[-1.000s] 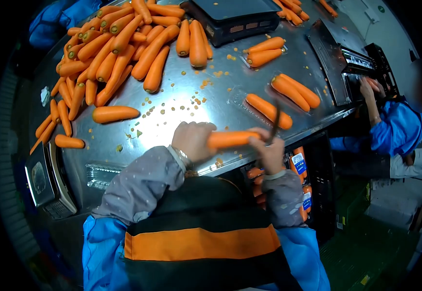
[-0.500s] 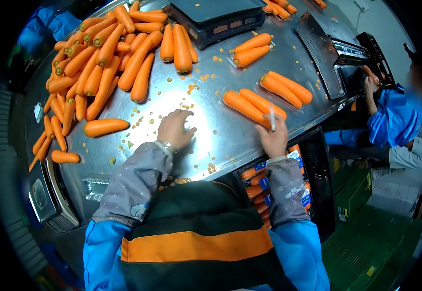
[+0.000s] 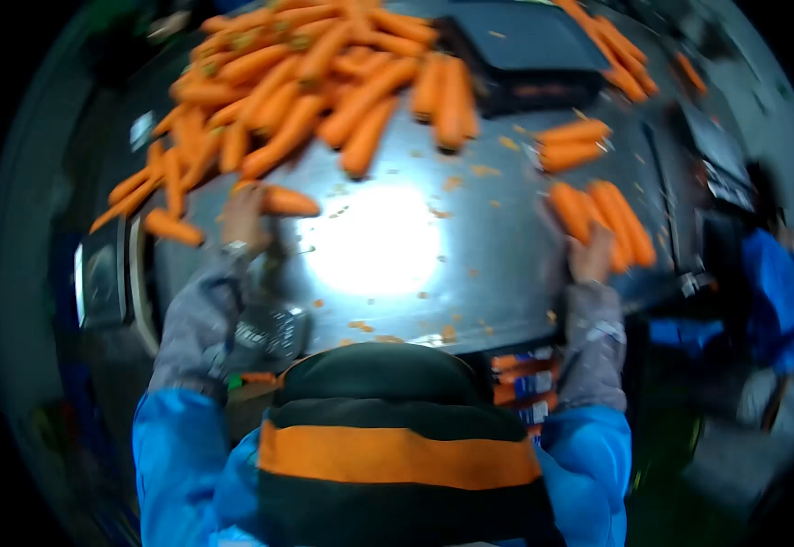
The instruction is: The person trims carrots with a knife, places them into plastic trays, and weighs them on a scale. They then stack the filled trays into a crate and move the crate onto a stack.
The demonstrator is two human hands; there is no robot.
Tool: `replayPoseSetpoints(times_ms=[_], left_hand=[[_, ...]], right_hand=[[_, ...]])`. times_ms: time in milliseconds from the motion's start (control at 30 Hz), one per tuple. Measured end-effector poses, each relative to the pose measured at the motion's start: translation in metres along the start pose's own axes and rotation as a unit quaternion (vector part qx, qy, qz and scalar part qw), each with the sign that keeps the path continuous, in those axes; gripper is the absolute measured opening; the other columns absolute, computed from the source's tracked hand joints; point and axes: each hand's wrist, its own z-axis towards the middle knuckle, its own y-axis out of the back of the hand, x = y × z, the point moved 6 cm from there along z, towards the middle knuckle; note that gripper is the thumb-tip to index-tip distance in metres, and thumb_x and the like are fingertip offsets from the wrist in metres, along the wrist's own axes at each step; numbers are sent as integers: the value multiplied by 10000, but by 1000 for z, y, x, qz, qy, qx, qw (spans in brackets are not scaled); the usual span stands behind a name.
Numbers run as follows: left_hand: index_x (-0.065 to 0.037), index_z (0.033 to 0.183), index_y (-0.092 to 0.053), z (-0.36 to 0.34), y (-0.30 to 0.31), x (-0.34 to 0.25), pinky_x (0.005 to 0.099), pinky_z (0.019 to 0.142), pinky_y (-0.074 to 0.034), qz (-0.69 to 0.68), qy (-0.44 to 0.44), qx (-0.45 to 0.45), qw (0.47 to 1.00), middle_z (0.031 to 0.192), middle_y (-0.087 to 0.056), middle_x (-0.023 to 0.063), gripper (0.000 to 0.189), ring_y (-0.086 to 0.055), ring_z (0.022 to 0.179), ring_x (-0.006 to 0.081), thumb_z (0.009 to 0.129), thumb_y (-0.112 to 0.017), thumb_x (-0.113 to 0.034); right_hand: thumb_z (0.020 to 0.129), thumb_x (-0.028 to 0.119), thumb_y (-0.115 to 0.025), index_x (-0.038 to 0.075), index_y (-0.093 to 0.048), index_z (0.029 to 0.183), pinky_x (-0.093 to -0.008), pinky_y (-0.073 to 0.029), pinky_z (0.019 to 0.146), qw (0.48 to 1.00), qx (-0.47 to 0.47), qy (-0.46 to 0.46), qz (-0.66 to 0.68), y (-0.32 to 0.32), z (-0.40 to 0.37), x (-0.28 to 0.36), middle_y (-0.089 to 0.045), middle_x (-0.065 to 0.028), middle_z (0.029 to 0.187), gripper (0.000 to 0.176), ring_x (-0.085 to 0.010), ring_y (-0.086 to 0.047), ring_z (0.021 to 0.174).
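Note:
My left hand [image 3: 243,219] is at the left end of a lone carrot [image 3: 292,201], its fingers closed round that end. My right hand [image 3: 593,255] touches the lower end of a carrot [image 3: 568,211] at the right; its fingers are blurred. That carrot lies close beside other carrots [image 3: 629,223] on the metal table [image 3: 497,292]. A large carrot pile [image 3: 296,82] covers the upper left. A smaller carrot [image 3: 173,227] lies left of my left hand.
A black scale [image 3: 529,55] stands at the back, with a wrapped carrot pair [image 3: 572,146] in front. Another device [image 3: 109,278] is at the left edge, near clear plastic trays [image 3: 274,333]. Packed carrots [image 3: 524,387] sit below the front edge. A co-worker's blue sleeve [image 3: 775,287] is at right.
The view has shifted. My left hand has moved left to the lone carrot and closed on it. The carrots at my right hand now lie closer together. The white stick seen there is no longer visible.

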Motion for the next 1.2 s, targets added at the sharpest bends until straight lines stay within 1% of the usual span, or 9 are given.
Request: replayPoseSetpoints(times_ms=[267, 300, 400, 600, 667, 700, 800, 933, 1200], left_hand=[[-146, 1220, -534, 14, -9, -13, 438, 1027, -296, 115, -43, -61, 991, 1191, -512, 116, 657, -430, 1181, 313, 586, -636, -10], [-131, 1127, -597, 17, -4, -19, 425, 965, -330, 114, -38, -44, 992, 1061, -523, 117, 556, -459, 1073, 309, 583, -669, -48], [-127, 1066, -624, 9, 12, -53, 414, 926, -350, 124, -45, 33, 991, 1030, -528, 119, 504, -465, 1053, 302, 570, -711, -115], [-55, 963, -560, -33, -9, -101, 425, 843, -412, -98, -10, 146, 984, 899, -605, 174, 404, -580, 898, 323, 605, -708, -171], [-34, 956, -548, -49, 15, -104, 431, 784, -461, -243, 39, 108, 963, 897, -630, 194, 376, -612, 853, 336, 622, -685, -138], [-26, 975, -542, -55, 16, -98, 407, 755, -491, -364, 103, 84, 922, 924, -639, 177, 394, -623, 881, 322, 618, -680, -118], [2, 1125, -503, -81, 1, -98, 435, 824, -493, -855, 149, 249, 430, 909, -608, 139, 481, -616, 885, 306, 669, -642, -54], [15, 1201, -456, -100, 30, -96, 500, 860, -477, -942, 69, 287, 159, 987, -568, 212, 404, -593, 926, 363, 842, -535, -153], [-16, 1318, -368, -139, 39, 18, 398, 831, -502, -862, 211, 136, 441, 1079, -547, 162, 589, -589, 938, 264, 804, -639, -120]], right_hand=[[765, 69, -708, 23, -558, 1146, -363, -467, 769, 981, -8, -7, 193, -4, 42, 21, -586, -129, 977, 412, -274, -578, 867], [791, 61, -687, 44, -578, 1120, -334, -487, 672, 947, -12, 54, 317, -18, 30, 37, -596, -77, 909, 348, -213, -593, 765], [856, 103, -635, 85, -599, 1072, -191, -328, 373, 789, 196, -214, 541, 2, -43, 153, -556, 27, 798, 220, -37, -429, 449], [899, 84, -548, -37, -519, 1105, -191, -343, 403, 517, 314, -297, 739, 7, -137, 234, -528, -62, 802, 240, -47, -384, 472], [915, 114, -521, -35, -509, 1108, -193, -350, 412, 503, 316, -272, 757, 14, -139, 235, -526, -74, 798, 244, -50, -382, 473], [923, 129, -508, -35, -504, 1109, -194, -354, 417, 497, 317, -263, 764, 18, -142, 234, -525, -80, 796, 248, -52, -381, 474], [934, 159, -476, -30, -483, 1136, -207, -356, 416, 425, 328, -274, 797, 21, -142, 237, -547, -103, 813, 277, -56, -385, 473], [930, 179, -476, -20, -470, 1158, -211, -343, 408, 379, 404, -272, 787, 15, -161, 266, -577, -131, 842, 303, -61, -371, 463], [921, 154, -487, 22, -519, 1115, -230, -333, 401, 405, 420, -323, 745, 0, -177, 315, -528, -106, 772, 236, -84, -384, 475]])
